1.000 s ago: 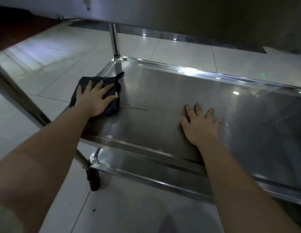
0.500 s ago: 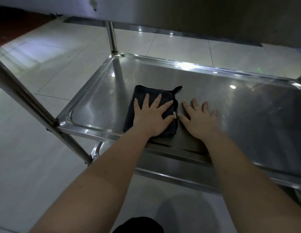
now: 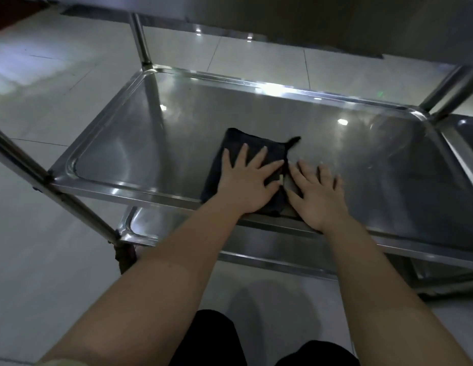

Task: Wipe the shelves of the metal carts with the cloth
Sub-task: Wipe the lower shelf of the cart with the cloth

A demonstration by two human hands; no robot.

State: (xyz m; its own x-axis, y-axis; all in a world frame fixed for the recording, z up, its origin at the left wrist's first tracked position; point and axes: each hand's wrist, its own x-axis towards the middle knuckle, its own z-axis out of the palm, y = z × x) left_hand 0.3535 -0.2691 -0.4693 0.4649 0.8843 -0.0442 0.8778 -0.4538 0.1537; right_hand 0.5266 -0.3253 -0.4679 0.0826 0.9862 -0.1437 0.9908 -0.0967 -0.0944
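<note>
Left hand (image 3: 247,184) lies flat and spread on the dark cloth (image 3: 231,165), palm down, fingers splayed; pressing, not gripping. Cloth sits folded on the middle shelf (image 3: 140,143) of the metal cart (image 3: 143,52), near the front rim, roughly mid-width. Right hand (image 3: 315,192) flat and open on bare steel just beside the cloth, thumb close to its right edge; holds nothing.

Risks, as judged from this position:
- Cloth is held only by palm pressure. A fast stroke could let it bunch or slide out from under the hand, leaving skin dragging on steel.
- Its near edge sits right at the front rim; a pull toward the body may tip it off onto the lower shelf (image 3: 150,225) or the floor (image 3: 45,260).
- The right hand blocks the path rightward; unless it lifts, the patch under it stays unwiped.
- Cart probably stands on wheels (one dark caster (image 3: 124,256) visible). Leaning weight on the shelf could roll it away.
- Corners and raised rim are easy to skip.
</note>
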